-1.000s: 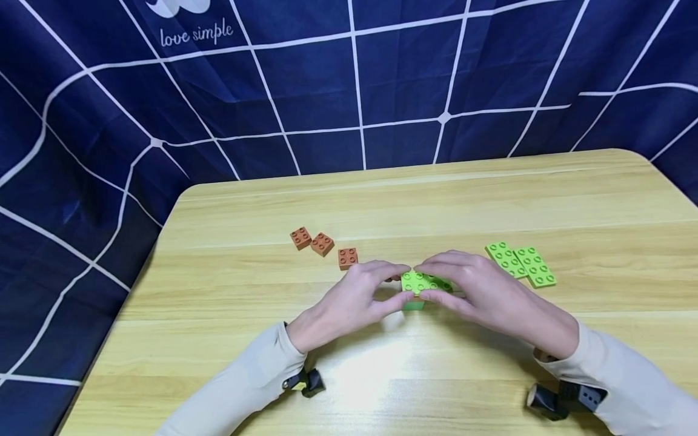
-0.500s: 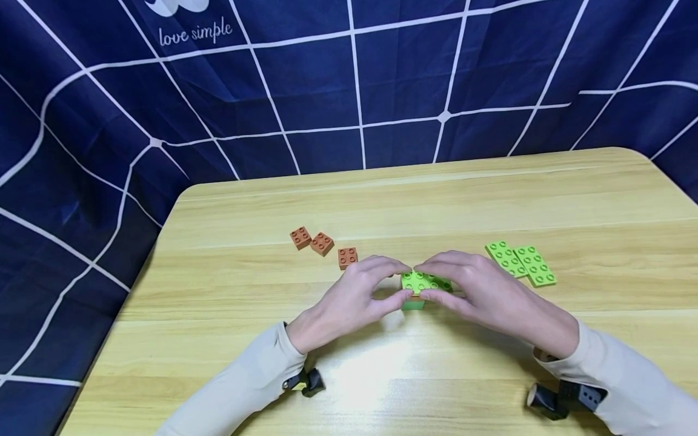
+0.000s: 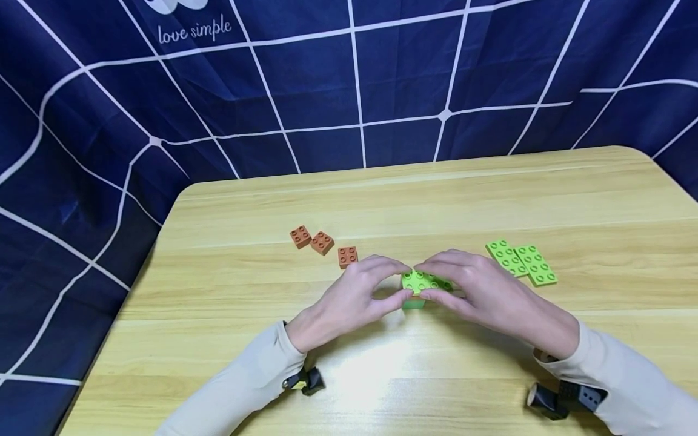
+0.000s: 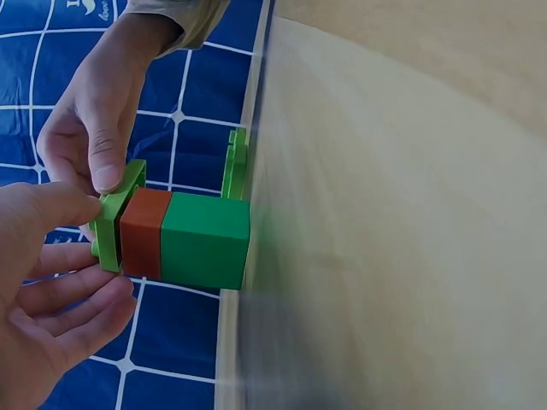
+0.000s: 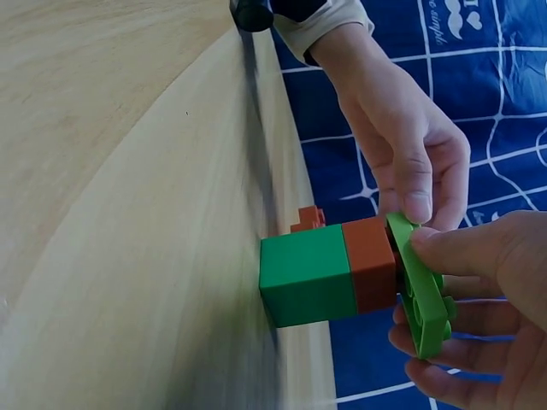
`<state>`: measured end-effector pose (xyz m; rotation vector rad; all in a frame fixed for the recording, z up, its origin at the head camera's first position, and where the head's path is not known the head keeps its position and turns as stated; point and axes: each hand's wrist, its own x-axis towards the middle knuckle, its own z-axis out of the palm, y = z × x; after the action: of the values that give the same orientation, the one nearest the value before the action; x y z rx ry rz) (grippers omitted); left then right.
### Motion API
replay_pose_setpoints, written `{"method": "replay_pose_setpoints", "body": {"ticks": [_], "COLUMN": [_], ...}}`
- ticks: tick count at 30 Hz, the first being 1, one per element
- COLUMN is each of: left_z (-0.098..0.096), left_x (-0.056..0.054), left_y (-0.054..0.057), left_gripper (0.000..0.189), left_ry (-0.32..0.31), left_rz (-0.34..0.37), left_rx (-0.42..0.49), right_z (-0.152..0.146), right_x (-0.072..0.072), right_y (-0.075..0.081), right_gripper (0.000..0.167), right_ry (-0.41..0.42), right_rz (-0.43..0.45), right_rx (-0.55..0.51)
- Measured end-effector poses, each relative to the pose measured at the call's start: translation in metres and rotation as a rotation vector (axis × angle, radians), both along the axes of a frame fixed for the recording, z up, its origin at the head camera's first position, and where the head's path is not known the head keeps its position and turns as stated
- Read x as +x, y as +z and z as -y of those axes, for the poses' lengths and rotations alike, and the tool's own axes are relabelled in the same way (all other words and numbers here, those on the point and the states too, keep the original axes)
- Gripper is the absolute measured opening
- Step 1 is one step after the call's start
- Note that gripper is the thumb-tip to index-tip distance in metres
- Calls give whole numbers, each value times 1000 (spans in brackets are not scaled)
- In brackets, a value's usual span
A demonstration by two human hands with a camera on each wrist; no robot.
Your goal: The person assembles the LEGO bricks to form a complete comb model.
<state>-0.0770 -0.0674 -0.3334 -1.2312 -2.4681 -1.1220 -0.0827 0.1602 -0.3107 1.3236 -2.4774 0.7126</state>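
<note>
So, loose bricks (image 3: 347,257) near the stack (image 4: 198,241).

Navy grid cloth (image 3: 316,85) behind a wood-grain table (image 3: 414,206) marks a curtained-off workspace.

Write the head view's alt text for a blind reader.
A person's left hand and right hand hold a lime studded plate over a brown brick and green block. On the wooden table, three more brown bricks lie to the left and two more lime plates to the right; a navy cloth hangs behind.
</note>
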Motion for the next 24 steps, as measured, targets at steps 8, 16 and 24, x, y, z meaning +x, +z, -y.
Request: {"method": "replay_pose_setpoints", "body": {"ticks": [8, 16, 24], "left_z": [1, 1, 1], "left_x": [1, 3, 2], "left_y": [3, 5, 6], "left_gripper": [32, 30, 29], "left_ry": [7, 26, 31], "left_rz": [-136, -222, -202], "left_rx": [-104, -175, -153], "right_z": [2, 2, 2], "right_x": [3, 6, 7], "right_y": [2, 3, 4], "right_gripper": [53, 48, 40], "right_ry": [-5, -33, -37], "right_rz": [-76, -90, -80], "right_rx": [24, 74, 68]}}
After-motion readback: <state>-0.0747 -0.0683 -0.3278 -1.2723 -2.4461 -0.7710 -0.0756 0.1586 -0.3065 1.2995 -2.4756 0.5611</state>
